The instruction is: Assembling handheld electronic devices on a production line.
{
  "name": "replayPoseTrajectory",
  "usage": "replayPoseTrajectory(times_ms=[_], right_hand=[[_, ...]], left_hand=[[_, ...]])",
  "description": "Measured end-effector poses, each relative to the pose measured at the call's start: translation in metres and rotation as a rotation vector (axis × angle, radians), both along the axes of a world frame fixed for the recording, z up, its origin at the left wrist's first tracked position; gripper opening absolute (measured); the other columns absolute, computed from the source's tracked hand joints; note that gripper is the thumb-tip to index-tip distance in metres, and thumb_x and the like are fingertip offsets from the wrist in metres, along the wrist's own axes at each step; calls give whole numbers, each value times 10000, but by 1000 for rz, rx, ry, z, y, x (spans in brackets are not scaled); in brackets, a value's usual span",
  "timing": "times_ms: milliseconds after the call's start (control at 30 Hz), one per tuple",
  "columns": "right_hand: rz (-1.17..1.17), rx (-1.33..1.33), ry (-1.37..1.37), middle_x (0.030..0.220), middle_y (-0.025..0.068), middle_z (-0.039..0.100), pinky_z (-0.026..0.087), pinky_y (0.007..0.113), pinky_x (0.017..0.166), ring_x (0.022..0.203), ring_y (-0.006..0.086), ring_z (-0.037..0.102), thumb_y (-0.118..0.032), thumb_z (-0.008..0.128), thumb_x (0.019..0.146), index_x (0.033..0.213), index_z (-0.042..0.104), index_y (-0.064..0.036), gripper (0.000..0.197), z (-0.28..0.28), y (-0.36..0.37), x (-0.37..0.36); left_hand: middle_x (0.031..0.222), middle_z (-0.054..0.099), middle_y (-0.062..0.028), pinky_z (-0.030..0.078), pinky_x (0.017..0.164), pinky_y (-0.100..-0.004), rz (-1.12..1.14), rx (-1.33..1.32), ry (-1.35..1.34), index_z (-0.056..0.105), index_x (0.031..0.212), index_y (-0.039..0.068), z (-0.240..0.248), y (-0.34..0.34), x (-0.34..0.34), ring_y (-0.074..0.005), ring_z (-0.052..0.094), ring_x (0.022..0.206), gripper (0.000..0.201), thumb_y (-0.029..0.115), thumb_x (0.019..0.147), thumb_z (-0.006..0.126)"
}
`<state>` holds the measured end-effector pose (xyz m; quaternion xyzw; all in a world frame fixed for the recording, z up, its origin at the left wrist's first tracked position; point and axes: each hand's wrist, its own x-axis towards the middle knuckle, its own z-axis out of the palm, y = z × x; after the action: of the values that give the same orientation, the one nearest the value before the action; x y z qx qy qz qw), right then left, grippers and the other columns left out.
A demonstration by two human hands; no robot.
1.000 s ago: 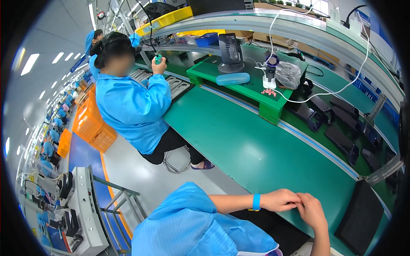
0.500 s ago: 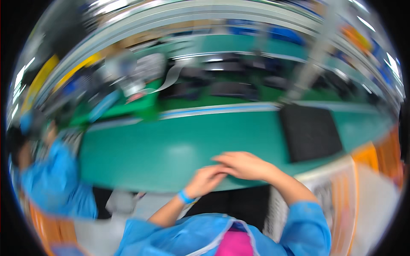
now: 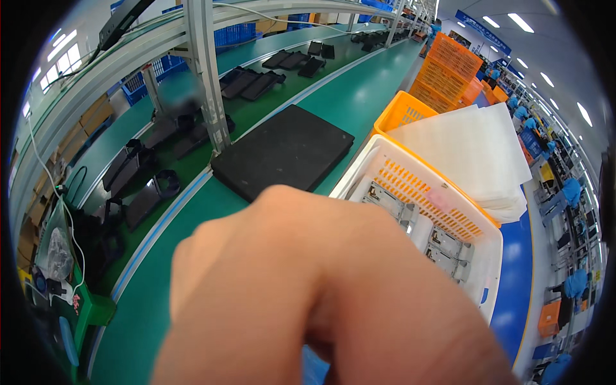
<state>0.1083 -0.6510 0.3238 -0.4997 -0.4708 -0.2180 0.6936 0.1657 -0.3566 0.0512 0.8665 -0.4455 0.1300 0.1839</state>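
Observation:
Bare skin fills the lower middle of the head view, very close to the camera. My right hand (image 3: 372,256) comes up from the lower right with its wrist bent. Against it on the left lies what looks like my left hand (image 3: 234,282); where one ends and the other begins is hard to tell. Fingers of both are hidden or turned away, so no held thing shows. Behind the knuckles, a flat black pad (image 3: 282,151) lies on the green bench (image 3: 154,276), apart from the hands as far as I can see.
To the right stands a white basket (image 3: 491,269) holding metal parts (image 3: 443,247). Beyond it are a yellow crate (image 3: 401,112) with white sheets (image 3: 462,151) and stacked orange crates (image 3: 443,70). Black devices (image 3: 253,83) line the green belt behind a metal post (image 3: 208,77).
My view has swung to the right, bringing the baskets and aisle in. The hands, earlier together over the bench edge, have risen close to the camera. The neighbouring person at left is out of view.

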Motion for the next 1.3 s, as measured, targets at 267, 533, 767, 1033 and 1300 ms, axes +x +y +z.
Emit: replayPoseTrajectory(times_ms=[267,533,767,1033,1300], right_hand=[[-274,-132,11,853,77,671,474,296,641,736,198,630,-43,648,870,944,725,-50,107,0,-20,-19],[-548,-274,-11,794,75,653,440,289,583,668,183,594,-65,652,874,898,712,-40,70,8,-35,-33],[-724,-369,-15,743,73,637,411,282,532,609,171,563,-84,656,878,859,702,-30,74,8,-47,-46],[-522,-331,60,684,71,619,377,275,475,541,157,527,-106,660,882,813,690,-20,115,-36,-5,11],[-106,-674,482,795,33,646,387,220,552,626,70,525,-7,646,883,1119,726,0,249,-110,70,87]], left_hand=[[1058,676,-193,509,813,-399,48,-379,690,651,1250,7,-14,-8,-3,-290,654,911,307,122,966,629],[1236,605,-186,452,947,-415,-34,-311,810,588,1347,55,-39,-28,19,-280,600,1081,442,204,941,676],[1391,542,-181,402,1065,-428,-35,-245,920,532,1431,98,-50,-32,30,-271,553,1229,574,276,918,718],[830,703,-136,525,664,-353,61,-653,621,729,1133,31,17,-17,0,-255,679,740,229,14,919,649],[838,661,-128,520,714,-438,6,-613,394,707,1130,70,-8,2,0,-311,642,772,240,57,893,667]])
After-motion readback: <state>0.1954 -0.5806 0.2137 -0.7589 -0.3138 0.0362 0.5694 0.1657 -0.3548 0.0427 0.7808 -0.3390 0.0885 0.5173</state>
